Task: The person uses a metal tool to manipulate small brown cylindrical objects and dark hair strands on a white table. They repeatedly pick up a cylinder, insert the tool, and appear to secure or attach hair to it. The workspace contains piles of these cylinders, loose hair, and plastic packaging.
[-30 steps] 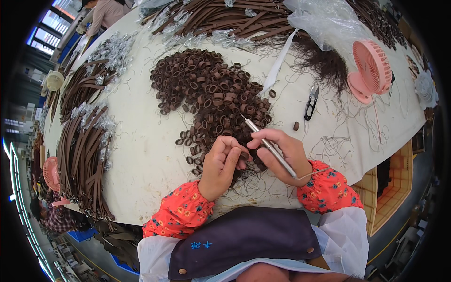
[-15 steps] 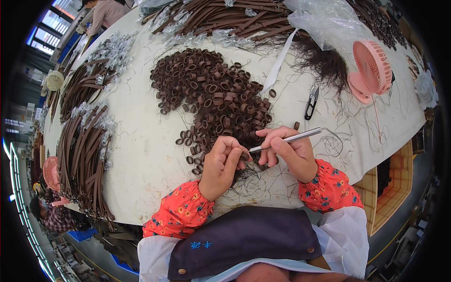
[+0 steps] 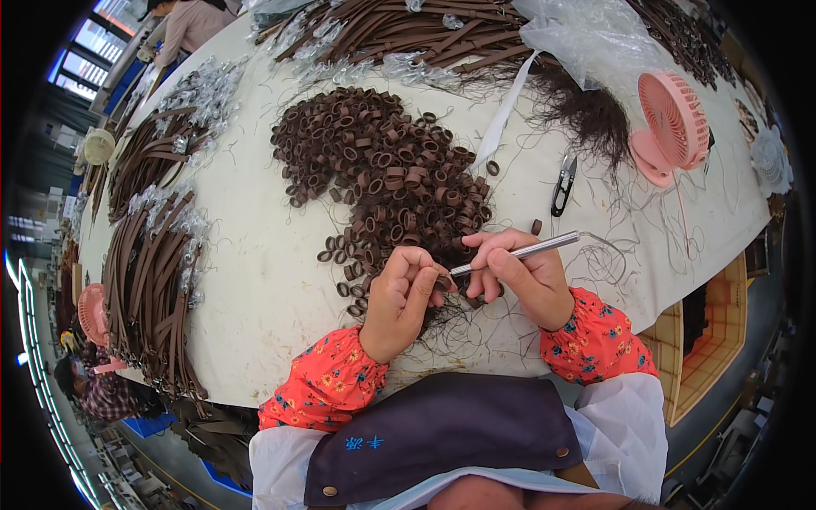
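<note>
My left hand [image 3: 401,293] is closed with the fingertips pinching a small brown loop [image 3: 442,283], mostly covered by the fingers. In my right hand [image 3: 527,276] is a slim silver pen-like tool [image 3: 548,246] with a thin cord running from its back end. The tool's tip points left and meets, or comes very close to, the loop at my left fingertips; which of the two I cannot tell. A large heap of brown strap loops [image 3: 374,170] lies just beyond both hands. Loose dark threads [image 3: 459,336] are scattered beneath them.
Black thread snips [image 3: 563,185] and a pink fan [image 3: 670,127] stand to the right. Bundles of brown straps [image 3: 153,289] lie at the left, more straps [image 3: 408,34] at the back. A clear plastic bag [image 3: 586,38] is at the far right. A wooden crate [image 3: 705,340] sits beside the table.
The tool's back end has tilted very slightly. Otherwise both hands and the loop hold their places.
</note>
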Action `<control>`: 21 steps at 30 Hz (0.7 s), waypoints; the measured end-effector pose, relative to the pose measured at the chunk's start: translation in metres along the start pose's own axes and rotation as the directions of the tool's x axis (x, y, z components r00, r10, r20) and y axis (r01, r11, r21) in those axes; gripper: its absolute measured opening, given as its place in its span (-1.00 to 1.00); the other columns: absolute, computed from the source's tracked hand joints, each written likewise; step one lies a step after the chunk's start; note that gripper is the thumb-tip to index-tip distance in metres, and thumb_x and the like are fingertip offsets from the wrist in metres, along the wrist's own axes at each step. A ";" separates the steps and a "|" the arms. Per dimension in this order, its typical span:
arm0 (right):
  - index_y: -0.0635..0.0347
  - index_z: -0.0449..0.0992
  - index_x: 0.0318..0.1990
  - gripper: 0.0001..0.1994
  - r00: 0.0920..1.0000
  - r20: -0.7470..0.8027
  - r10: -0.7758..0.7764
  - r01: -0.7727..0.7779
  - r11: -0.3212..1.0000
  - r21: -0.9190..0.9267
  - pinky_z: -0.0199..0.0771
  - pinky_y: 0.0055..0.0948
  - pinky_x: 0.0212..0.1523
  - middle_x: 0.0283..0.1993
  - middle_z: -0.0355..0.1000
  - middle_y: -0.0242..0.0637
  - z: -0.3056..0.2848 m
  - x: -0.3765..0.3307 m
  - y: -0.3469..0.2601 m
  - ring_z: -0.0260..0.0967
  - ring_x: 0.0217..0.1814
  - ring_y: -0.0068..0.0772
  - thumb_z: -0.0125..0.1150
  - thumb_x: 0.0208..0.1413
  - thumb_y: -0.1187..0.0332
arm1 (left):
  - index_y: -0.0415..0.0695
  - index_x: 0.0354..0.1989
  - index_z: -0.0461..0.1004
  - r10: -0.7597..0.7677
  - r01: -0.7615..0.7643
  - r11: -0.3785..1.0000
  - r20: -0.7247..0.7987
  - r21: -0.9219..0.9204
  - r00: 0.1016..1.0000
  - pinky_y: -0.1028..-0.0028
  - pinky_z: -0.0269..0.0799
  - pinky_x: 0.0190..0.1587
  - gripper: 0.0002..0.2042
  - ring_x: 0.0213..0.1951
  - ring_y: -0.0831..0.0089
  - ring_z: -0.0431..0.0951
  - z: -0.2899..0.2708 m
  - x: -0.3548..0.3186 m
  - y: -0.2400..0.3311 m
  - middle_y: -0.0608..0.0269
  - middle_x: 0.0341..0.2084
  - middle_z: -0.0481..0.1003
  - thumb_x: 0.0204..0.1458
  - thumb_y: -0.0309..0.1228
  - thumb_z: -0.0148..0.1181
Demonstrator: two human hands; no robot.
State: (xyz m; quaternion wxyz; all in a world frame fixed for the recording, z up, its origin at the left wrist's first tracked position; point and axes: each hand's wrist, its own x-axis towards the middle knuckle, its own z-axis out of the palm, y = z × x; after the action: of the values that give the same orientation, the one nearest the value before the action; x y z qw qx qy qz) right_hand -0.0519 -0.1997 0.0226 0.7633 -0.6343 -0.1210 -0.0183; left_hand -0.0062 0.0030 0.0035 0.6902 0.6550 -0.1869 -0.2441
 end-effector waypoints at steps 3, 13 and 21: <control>0.24 0.42 -0.18 -0.77 1.000 -0.004 -0.010 0.010 1.000 -0.005 0.17 -0.23 0.26 -0.58 0.35 -0.49 0.000 0.000 0.001 0.43 -0.41 -0.57 -0.13 0.34 0.29 | -0.18 -0.16 0.21 0.009 -0.009 1.000 -0.004 -0.013 1.000 0.68 0.36 -0.36 -0.93 -0.41 0.65 0.44 0.001 0.000 0.000 0.22 -0.34 0.48 0.30 -0.45 -0.12; 0.13 0.43 -0.13 -0.70 0.924 0.098 -0.370 0.342 0.684 -0.644 0.36 -0.27 -0.05 -0.41 0.42 -0.33 0.006 0.007 0.009 0.42 -0.25 -0.27 0.30 -0.06 0.46 | -0.23 -0.14 0.26 0.027 -0.028 0.998 -0.024 -0.049 0.999 0.64 0.38 -0.34 -0.89 -0.37 0.63 0.48 0.004 0.000 0.001 0.21 -0.34 0.52 0.28 -0.45 -0.09; 0.13 0.44 -0.09 -0.66 0.982 -0.144 -0.126 0.042 0.877 -0.479 0.48 -0.47 -0.27 -0.30 0.46 -0.31 0.012 -0.002 0.007 0.48 -0.30 -0.44 0.30 -0.08 0.54 | -0.25 -0.02 0.27 -0.027 0.047 0.946 0.066 -0.321 0.997 0.65 0.37 -0.37 -0.81 -0.40 0.64 0.50 0.011 0.001 0.009 0.24 -0.37 0.52 0.23 -0.51 0.00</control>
State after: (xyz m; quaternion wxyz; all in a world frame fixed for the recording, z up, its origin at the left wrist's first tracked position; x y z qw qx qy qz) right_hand -0.0550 -0.1866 0.0169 0.5911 -0.7918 -0.0744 -0.1347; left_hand -0.0107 -0.0062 0.0134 0.7775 0.5290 -0.1529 -0.3038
